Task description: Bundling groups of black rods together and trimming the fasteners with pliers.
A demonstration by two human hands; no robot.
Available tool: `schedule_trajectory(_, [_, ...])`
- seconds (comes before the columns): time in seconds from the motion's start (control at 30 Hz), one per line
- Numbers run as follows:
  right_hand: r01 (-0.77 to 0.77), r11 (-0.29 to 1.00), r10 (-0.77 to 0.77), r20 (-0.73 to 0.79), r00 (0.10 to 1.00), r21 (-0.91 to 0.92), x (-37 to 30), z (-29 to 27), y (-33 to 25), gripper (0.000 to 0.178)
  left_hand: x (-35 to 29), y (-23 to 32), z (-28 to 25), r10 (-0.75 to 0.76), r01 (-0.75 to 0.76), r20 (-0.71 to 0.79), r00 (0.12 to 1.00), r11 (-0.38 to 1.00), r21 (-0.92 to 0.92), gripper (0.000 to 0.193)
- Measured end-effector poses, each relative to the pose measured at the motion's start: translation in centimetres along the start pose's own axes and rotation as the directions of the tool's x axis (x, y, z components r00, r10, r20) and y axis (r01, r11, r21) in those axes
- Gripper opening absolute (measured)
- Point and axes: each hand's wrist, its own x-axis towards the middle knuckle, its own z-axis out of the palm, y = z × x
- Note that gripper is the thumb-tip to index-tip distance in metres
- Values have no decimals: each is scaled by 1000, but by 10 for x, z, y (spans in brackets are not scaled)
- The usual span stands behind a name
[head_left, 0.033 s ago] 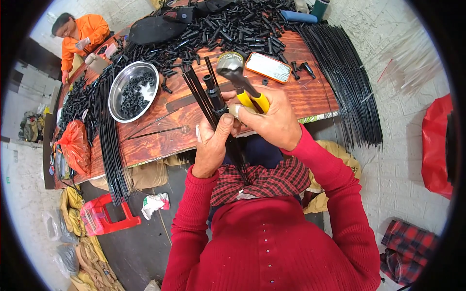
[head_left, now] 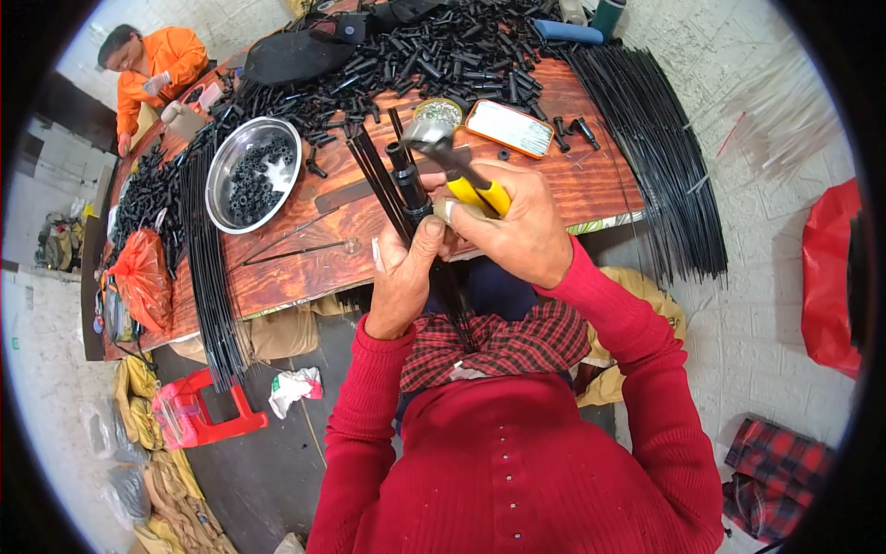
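Observation:
My left hand is closed round several thin black rods and a ribbed black plastic fitting that stands upright among them. The lower ends of the rods run down onto the checked cloth on my lap. My right hand is closed on pliers with yellow handles, their metal head pointing away to the left above the table. The right thumb and fingers, with a wrapping on the thumb, also reach the fitting beside the left thumb. Fingers hide the fitting's lower part.
A steel basin of small black rings stands on the wooden table. Black fittings are heaped beyond it. Near the pliers lie a round tin and an orange-rimmed tray. Rod bundles overhang both sides. A co-worker sits far left.
The pliers' head has dipped slightly toward me and left, uncovering more of the round tin. My left hand, the rods and the fitting have stayed in place.

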Motion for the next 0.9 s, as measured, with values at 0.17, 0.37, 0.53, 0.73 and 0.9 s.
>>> schedule_trajectory(0.17, [181,890,-149,109,983,-418,2,-7,-10,25,-3,-5,-4,-52,54,21,998,995,-87,46])
schedule_trajectory(0.37, [-274,933,346,372,861,-232,-1,-48,-43,22,4,-2,-10,2,29,160,987,981,-192,57])
schedule_trajectory(0.53, [-224,866,431,441,787,-447,-11,-65,-44,14,6,-2,-13,-8,32,142,990,985,-168,58])
schedule_trajectory(0.73, [-116,839,427,511,746,-532,-1,-63,-50,12,4,-6,-12,-3,21,118,993,989,-149,50])
schedule_trajectory(0.9, [-211,803,530,507,680,-558,5,-62,-56,20,4,-10,-15,18,7,139,990,984,-181,47])
